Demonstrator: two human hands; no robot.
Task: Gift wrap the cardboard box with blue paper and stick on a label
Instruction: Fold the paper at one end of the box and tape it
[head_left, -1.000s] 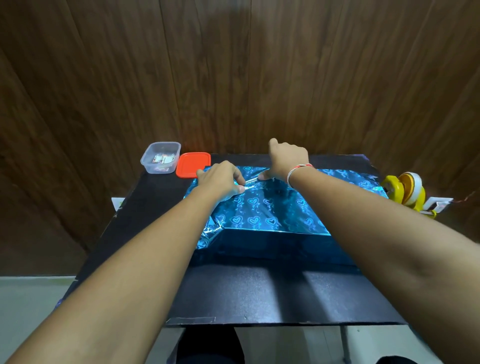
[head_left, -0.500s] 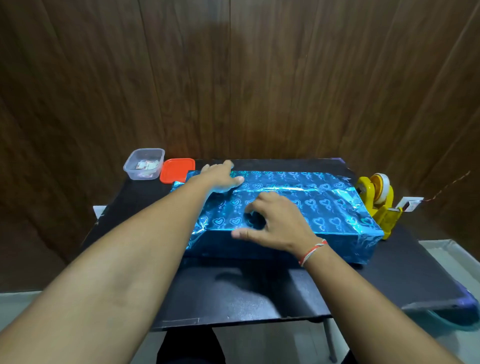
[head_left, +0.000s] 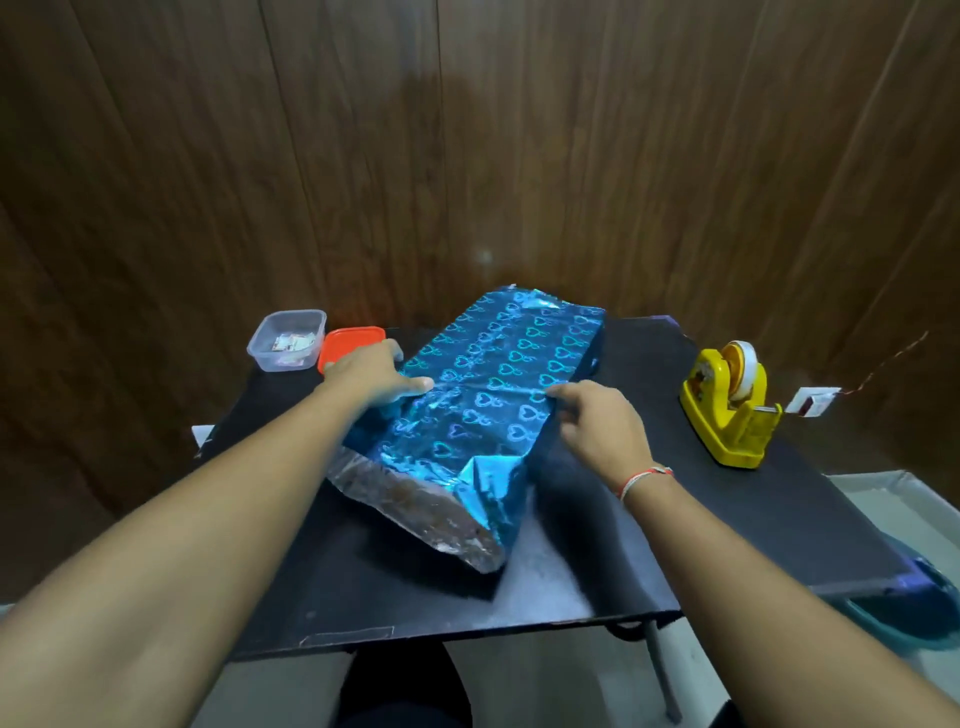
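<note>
the left hand (head_left: 371, 376) and right hand (head_left: 597, 426) grip opposite long edges of the wrapped box (head_left: 483, 395), angled across the desk (head_left: 675, 519). judging by its loose near end flap (head_left: 415, 512), the ends come next: fold, then tape from the dispenser (head_left: 727, 410).
</note>
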